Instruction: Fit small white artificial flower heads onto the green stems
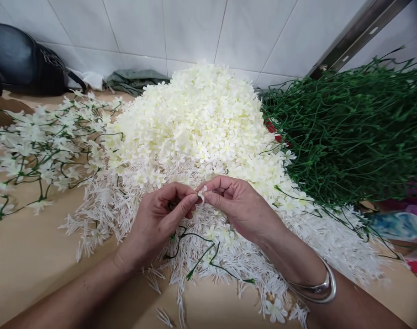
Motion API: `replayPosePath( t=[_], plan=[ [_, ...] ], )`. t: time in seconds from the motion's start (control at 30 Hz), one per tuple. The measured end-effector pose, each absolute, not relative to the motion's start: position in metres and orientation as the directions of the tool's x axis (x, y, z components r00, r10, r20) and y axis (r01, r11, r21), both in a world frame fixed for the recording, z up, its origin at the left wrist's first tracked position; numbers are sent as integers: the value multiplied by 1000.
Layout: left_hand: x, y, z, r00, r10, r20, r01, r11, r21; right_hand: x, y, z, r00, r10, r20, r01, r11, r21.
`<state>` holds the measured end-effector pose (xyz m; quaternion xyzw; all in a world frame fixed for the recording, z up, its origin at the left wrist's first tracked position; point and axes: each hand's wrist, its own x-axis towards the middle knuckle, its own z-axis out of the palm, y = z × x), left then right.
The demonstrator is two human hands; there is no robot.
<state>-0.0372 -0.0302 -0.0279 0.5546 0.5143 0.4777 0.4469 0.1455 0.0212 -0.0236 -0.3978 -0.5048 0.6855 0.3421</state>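
My left hand [160, 218] and my right hand [236, 205] meet over the table's middle, both with fingers pinched together. Between the fingertips sits a small white artificial flower [202, 193], held by my right thumb and forefinger. My left hand grips a thin green wire stem [194, 236] that trails down toward me with a few flowers on it. Behind the hands rises a big heap of loose cream-white flowers [197, 119]. Under the hands lies a spread of white plastic stamen pieces [126, 214].
A mound of bare green stems [348, 132] fills the right side. Finished flowered stems [47, 146] lie at the left on the tan table [30, 256]. A black bag [19, 59] and a grey cloth [134, 80] rest against the tiled wall. A silver bangle [319, 288] circles my right wrist.
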Motion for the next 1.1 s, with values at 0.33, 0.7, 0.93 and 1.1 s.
replayPosePath(
  t=[0.33, 0.7, 0.93, 1.1],
  plan=[
    [-32, -31, -28, 33, 999, 9, 141, -14, 990, 144, 22, -26, -475, 852, -221, -138, -320, -937],
    [-29, -30, -28, 9, 1000, -10, 23, 10, 1000, 150, 27, -28, -500, 837, -225, -172, -350, -921],
    [-27, -30, -29, -17, 999, -29, 58, 30, 998, 148, 26, -32, -517, 834, -193, -187, -330, -925],
    [-27, -29, -30, -22, 1000, -22, 90, 24, 996, 143, 23, -32, -475, 859, -191, -218, -326, -920]
  ],
)
